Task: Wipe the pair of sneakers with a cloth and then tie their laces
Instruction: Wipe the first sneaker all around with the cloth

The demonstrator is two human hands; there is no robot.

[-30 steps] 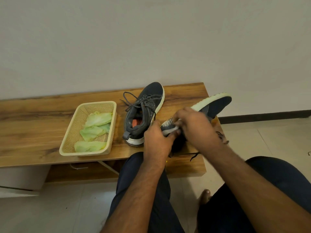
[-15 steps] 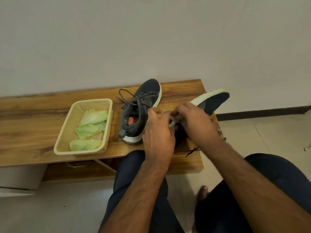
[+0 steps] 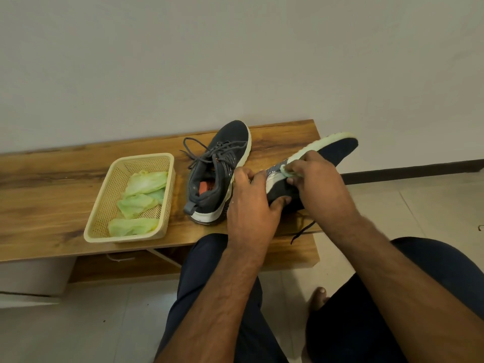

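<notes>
Two shoes: one (image 3: 218,174) flat on worktop (image 3: 52,195), one (image 3: 324,158) tipped past right edge. Left hand (image 3: 251,203) gripping its heel, right hand (image 3: 314,179) pinching cloth (image 3: 286,171) on it. One basket (image 3: 167,205), three cloths (image 3: 133,205).

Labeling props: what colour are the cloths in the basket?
Light green cloths, best seen in the head view.

We see two dark grey knit sneakers with white soles. One sneaker (image 3: 218,174) stands upright on the bench just beside our left hand (image 3: 252,203), toe toward the wall, laces loose and spilling to the side, orange insole showing. The other sneaker (image 3: 332,155) lies tipped on its side, heel gripped in our left hand, one lace hanging below. A pale green cloth (image 3: 288,170) sits pinched under our right hand (image 3: 318,183), against its side.
</notes>
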